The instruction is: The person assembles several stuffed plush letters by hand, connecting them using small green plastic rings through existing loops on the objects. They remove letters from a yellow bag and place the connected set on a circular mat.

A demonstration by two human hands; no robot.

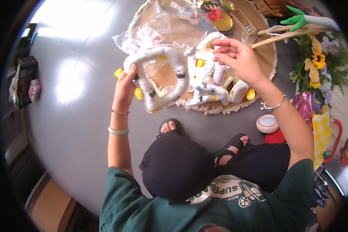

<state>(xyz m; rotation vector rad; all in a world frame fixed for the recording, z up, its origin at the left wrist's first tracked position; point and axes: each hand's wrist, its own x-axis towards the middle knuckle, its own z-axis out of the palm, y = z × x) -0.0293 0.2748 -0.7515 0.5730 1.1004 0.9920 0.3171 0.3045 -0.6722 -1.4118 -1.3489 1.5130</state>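
Observation:
My left hand (125,86) grips the side of a soft padded fabric ring (178,63), roughly square, white with dark patches and bits of yellow. It is held up in front of me, over the edge of a round woven mat (265,63). My right hand (237,58) is raised over the mat's right part, fingers loosely curved and a little apart, with nothing seen in them. Below it lies a heap of white printed plush pieces (210,92) with yellow parts. Part of the heap is hidden by the hand. A clear plastic bag (123,41) lies behind the ring.
Several small items, among them a round gold dish (222,22) and a red toy (214,14), lie at the mat's far side. To the right are wooden bars (288,35), artificial flowers (316,60) and a white-and-red round container (267,123). A black basket (27,79) stands far left.

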